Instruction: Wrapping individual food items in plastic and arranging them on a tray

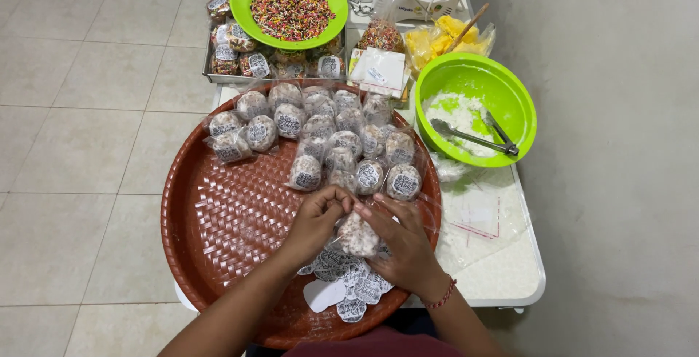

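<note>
Head view, looking down on a round reddish-brown woven tray point(218, 226) set on a white counter point(510, 270).

Left hand point(317, 219): fingers pinched closed on the twisted top of a clear bag holding a sprinkle-coated ball point(358, 236), near centre of the tray.
Right hand point(404, 244): fingers curled around the right side of the same wrapped ball, holding it; red thread bracelet point(441, 297) at the wrist.
Sheet of round printed stickers point(346, 284): on the tray's near edge, just beneath both hands.
Wrapped, stickered balls point(328, 135): clustered across the far half of the tray.
Green bowl of white shreds point(502, 88), metal tongs point(473, 137) resting inside: right, on the counter.
Green plate of coloured sprinkles point(291, 8): far, resting over a metal tray of more wrapped balls point(240, 55).
</note>
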